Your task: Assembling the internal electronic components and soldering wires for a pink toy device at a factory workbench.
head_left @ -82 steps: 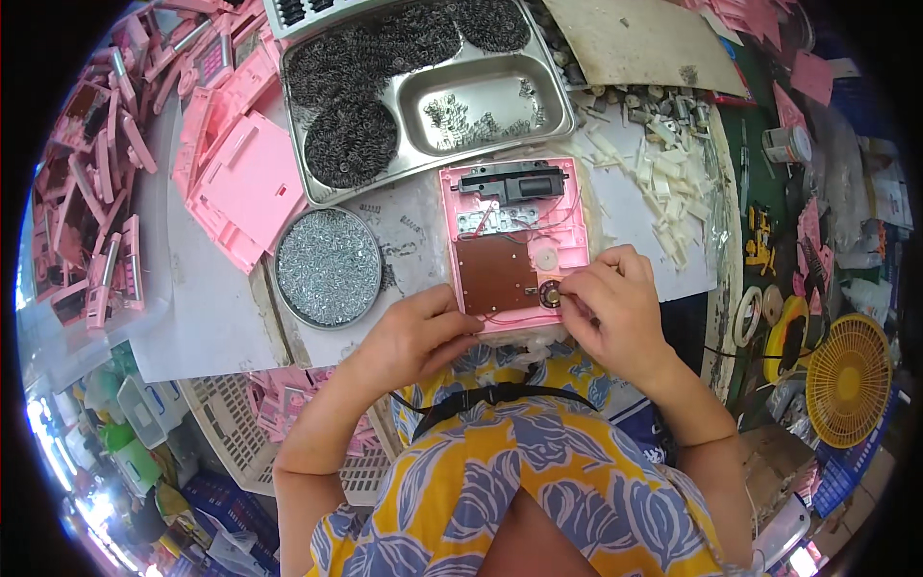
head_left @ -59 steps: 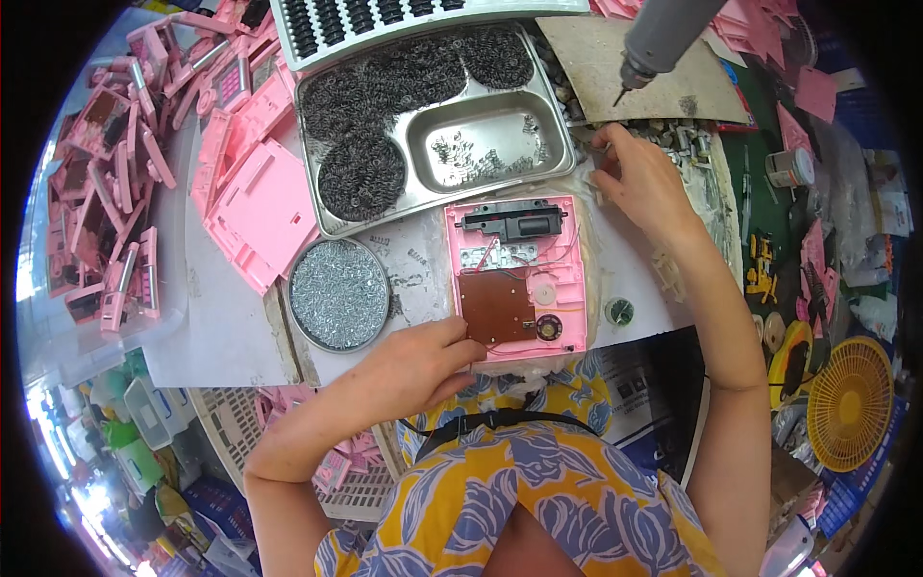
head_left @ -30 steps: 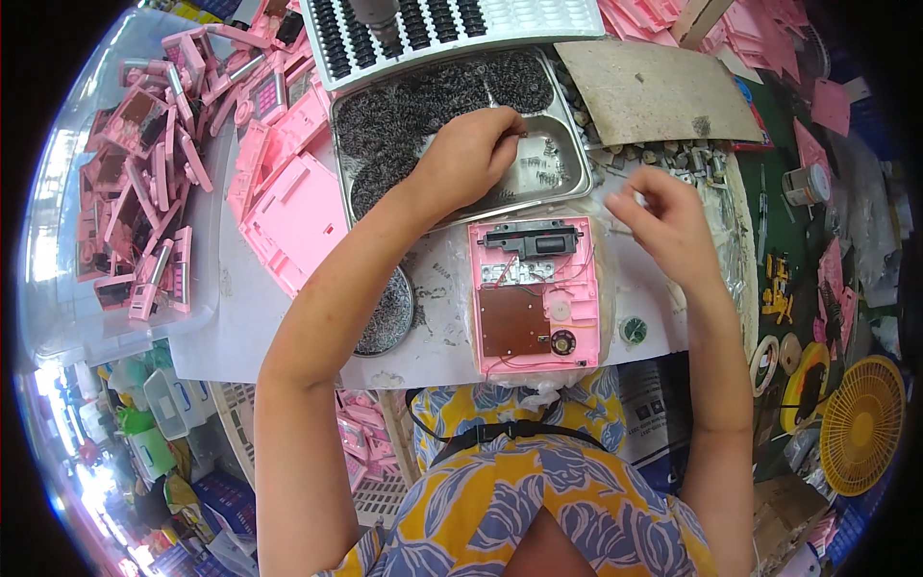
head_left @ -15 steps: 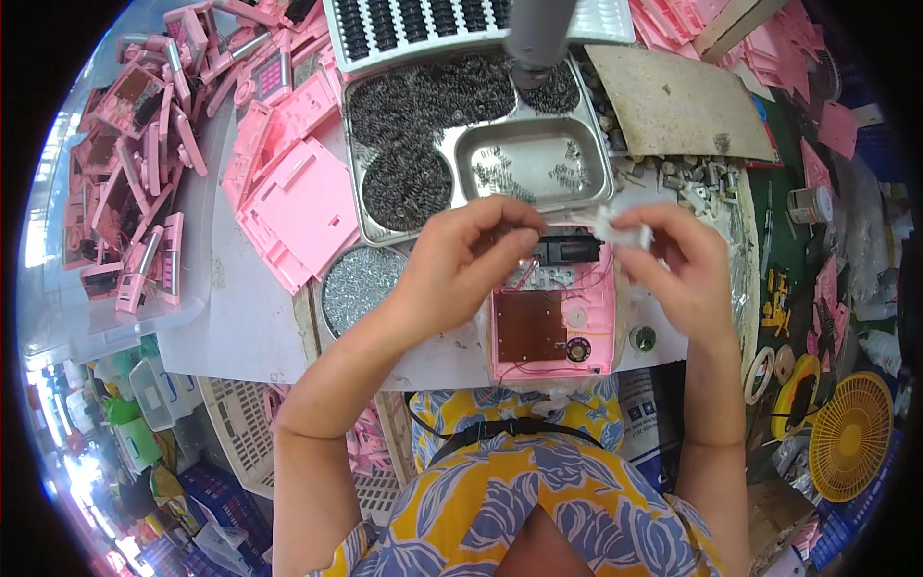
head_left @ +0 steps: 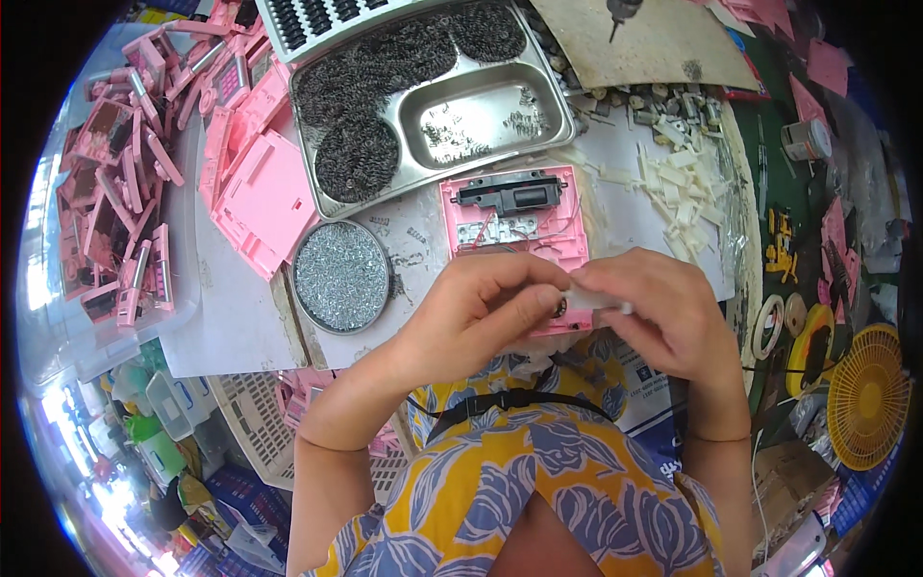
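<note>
Just above the near right part of the pink casing (head_left: 567, 252), as I see it from my remote station, the right hand (head_left: 665, 310) grasps a small white plastic part (head_left: 598, 299) between thumb and fingers; the left hand (head_left: 481, 310) meets it from the left, thumb and forefinger brought together at the part's left end; I cannot tell whether those fingertips grip it or hold something smaller. The casing lies open on the worktable (head_left: 231, 332), below and beyond the hands; at its far end I make out a black plastic module (head_left: 527, 195), nearer a silver metal plate (head_left: 495, 231) with thin wires beside it; the left hand covers much of the near half. Beyond the casing and to the left sits a steel compartment tray (head_left: 481, 159), heaped with dark coil springs (head_left: 356, 162); nearer, left of the casing, a round dish (head_left: 388, 279) holds small silver metal pieces (head_left: 338, 274); loose white plastic pieces (head_left: 678, 188) lie to the far right; pink panels (head_left: 264, 207) rest left of the tray, and farther left I see a heap of pink assemblies (head_left: 120, 183).
</note>
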Available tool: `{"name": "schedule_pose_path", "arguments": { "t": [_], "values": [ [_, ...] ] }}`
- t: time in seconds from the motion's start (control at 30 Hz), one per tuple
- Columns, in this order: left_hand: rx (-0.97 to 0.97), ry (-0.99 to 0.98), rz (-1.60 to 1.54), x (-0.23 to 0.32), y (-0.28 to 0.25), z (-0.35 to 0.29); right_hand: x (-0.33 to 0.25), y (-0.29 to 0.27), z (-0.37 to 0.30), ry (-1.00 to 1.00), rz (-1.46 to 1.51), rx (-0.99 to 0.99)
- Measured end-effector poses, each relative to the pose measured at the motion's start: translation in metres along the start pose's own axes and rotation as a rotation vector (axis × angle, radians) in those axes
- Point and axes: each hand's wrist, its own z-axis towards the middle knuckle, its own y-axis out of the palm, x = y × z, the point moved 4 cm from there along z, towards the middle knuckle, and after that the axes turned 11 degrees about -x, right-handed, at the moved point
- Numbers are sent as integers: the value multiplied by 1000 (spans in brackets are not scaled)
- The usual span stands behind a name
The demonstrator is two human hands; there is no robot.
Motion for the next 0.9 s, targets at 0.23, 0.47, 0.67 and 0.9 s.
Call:
{"name": "schedule_pose_path", "arguments": {
  "t": [0.23, 0.47, 0.67, 0.9],
  "values": [
    [68, 143, 1127, -16, 12, 33, 43, 13, -62, 292, 996, 360],
    [-35, 86, 1472, -25, 28, 57, 52, 2, -56, 193, 586, 415],
    [97, 344, 1370, -29, 25, 41, 52, -7, -44, 390, 243, 349],
    [268, 487, 931, -34, -12, -15, 48, 7, -27, 255, -107, 65]
  ]
}}
